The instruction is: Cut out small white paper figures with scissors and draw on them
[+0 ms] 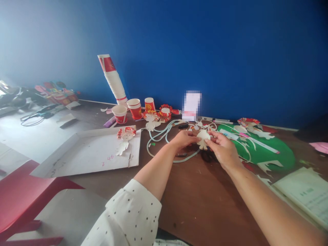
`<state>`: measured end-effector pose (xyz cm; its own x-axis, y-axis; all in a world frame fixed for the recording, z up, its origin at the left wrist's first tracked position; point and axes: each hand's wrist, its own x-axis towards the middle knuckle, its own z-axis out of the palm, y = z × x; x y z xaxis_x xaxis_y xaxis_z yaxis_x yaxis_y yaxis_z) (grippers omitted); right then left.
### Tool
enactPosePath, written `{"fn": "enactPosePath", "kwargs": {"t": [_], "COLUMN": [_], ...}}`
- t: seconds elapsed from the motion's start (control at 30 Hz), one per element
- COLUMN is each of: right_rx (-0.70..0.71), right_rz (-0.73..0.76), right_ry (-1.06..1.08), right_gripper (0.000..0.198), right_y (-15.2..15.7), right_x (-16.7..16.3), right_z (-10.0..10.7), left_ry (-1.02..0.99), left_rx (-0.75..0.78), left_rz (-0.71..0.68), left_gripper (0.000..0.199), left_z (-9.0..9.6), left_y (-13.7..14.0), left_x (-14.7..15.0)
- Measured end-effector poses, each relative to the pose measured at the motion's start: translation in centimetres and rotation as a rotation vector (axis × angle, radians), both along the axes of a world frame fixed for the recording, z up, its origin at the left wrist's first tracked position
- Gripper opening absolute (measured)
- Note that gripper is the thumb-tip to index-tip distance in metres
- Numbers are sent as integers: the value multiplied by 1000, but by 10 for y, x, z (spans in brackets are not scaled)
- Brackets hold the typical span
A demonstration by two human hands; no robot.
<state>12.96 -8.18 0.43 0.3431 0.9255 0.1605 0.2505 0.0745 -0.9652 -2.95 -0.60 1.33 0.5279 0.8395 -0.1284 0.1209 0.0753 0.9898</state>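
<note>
A small white paper cutout [203,139], shaped like a little figure, is held between both hands above the brown table. My left hand [186,140] pinches its left edge. From the other side my right hand [222,146] grips it between thumb and fingers. Dark scissors [207,156], partly hidden, lie just below the cutout. Similar paper figures with red frilled tops rest nearby: one on the white tray [84,153], another by the cups, and a third figure [248,122] at the right.
A tall stack of paper cups [114,80] leans by the blue wall, with red cups [134,108] beside it. A pale cable [153,136] loops across the table. Markers [260,142] and scraps lie on a green sheet [282,150]. A book [304,191] is at right, a red chair [23,198] at left.
</note>
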Motion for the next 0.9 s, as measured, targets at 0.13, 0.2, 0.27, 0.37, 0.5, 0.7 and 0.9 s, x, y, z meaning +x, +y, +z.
{"fn": "enactPosePath", "kwargs": {"t": [0.13, 0.2, 0.27, 0.37, 0.5, 0.7, 0.9], "right_rx": [-29, -49, -68, -86, -60, -14, 2], "right_rz": [39, 51, 46, 29, 12, -88, -106], "right_ry": [25, 36, 31, -3, -66, -197, -240], "right_gripper": [48, 44, 40, 38, 38, 41, 42], "right_y": [0, 1, 2, 4, 6, 6, 5], "right_x": [1, 3, 5, 9, 15, 20, 19], "right_z": [3, 3, 3, 0, -5, -6, -3], "left_ry": [15, 22, 33, 58, 78, 13, 12], "left_rx": [5, 4, 13, 31, -5, -84, -94], "left_rz": [12, 20, 28, 58, 69, -33, -61], "left_gripper": [29, 32, 34, 38, 44, 25, 13], "left_z": [1, 2, 3, 3, 2, 6, 5], "left_y": [-1, -2, -3, -3, -2, -6, -7], "left_x": [1, 1, 2, 2, 2, 0, 1]}}
